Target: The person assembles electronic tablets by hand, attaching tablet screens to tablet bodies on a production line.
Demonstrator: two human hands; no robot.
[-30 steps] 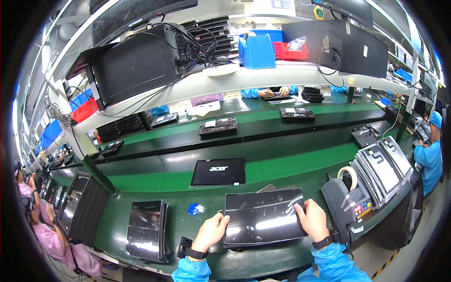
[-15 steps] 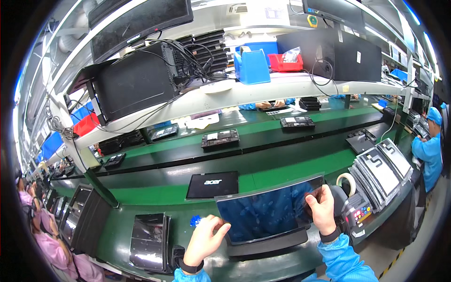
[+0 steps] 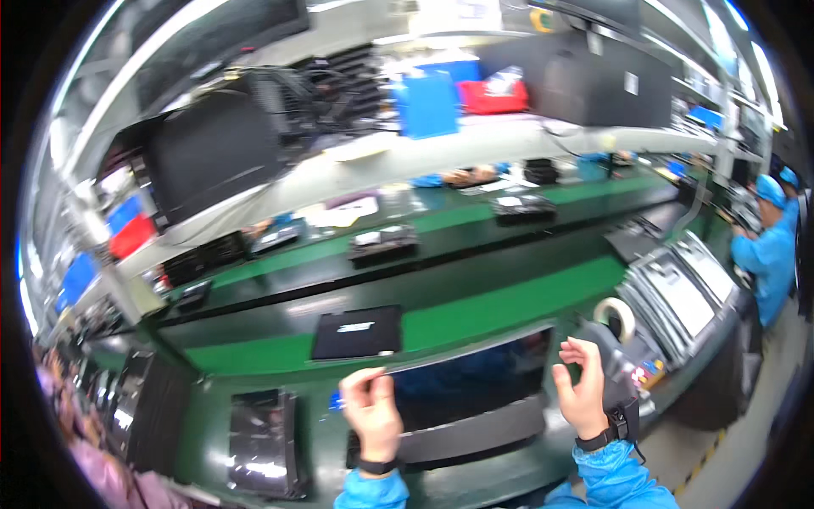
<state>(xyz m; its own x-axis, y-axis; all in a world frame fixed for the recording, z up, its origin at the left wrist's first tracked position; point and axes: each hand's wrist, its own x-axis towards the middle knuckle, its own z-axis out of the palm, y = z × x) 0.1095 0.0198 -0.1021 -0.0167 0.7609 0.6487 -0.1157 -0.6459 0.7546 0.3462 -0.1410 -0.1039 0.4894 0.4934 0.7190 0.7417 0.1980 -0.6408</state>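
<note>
A dark screen panel (image 3: 466, 377) lies tilted in front of me, its lower edge against a wide black base strip (image 3: 475, 434). My left hand (image 3: 373, 417) is at the panel's upper left corner, thumb and fingers curled together; blur hides what is between them, if anything. My right hand (image 3: 582, 392) hovers past the panel's right end, fingers raised and thumb apart, holding nothing. Behind the panel a black lid with a light logo (image 3: 356, 333) lies flat. Left of my left hand a small blue item (image 3: 337, 400) is partly hidden.
A glossy black stack (image 3: 259, 441) lies at left. On the right stand a tape roll (image 3: 614, 320) and a pile of bagged flat panels (image 3: 670, 297). Behind runs a dark conveyor with open devices (image 3: 383, 244), under a shelf (image 3: 441, 153). Workers in blue (image 3: 763, 259) are at far right.
My right hand has let go of the panel's right edge and opened. My left hand has risen to the upper left corner. The panel sits lower, and the whole view has shifted.
</note>
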